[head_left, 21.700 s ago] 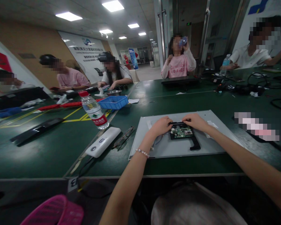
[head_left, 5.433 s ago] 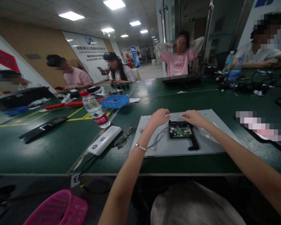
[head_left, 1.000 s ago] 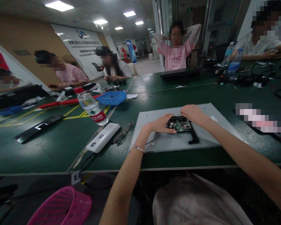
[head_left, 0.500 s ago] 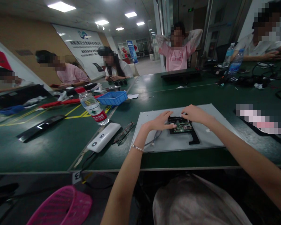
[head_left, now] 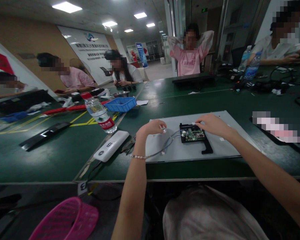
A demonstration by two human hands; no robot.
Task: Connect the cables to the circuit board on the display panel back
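A green circuit board (head_left: 193, 134) in a black frame (head_left: 207, 145) lies on a light grey panel (head_left: 225, 151). Thin grey cables (head_left: 168, 144) run from the board's left side toward my left wrist. My left hand (head_left: 152, 127) is over the panel's left part, fingers bent, with a small white piece at the fingertips, perhaps a connector; the grip is too small to make out. At the frame's upper right edge, my right hand (head_left: 208, 124) has its fingers pressed together, and what they hold, if anything, is hidden.
Left of the panel lie glasses (head_left: 128, 146), a white power bank (head_left: 111, 146) and a water bottle (head_left: 100, 113). A blue tray (head_left: 121, 104) is farther back. To the right is a phone (head_left: 276, 130). Several people sit around the green table (head_left: 162, 171).
My left hand has moved left, off the circuit board, and its fingers have curled. The cables beside the board now show more. My right hand has shifted slightly right.
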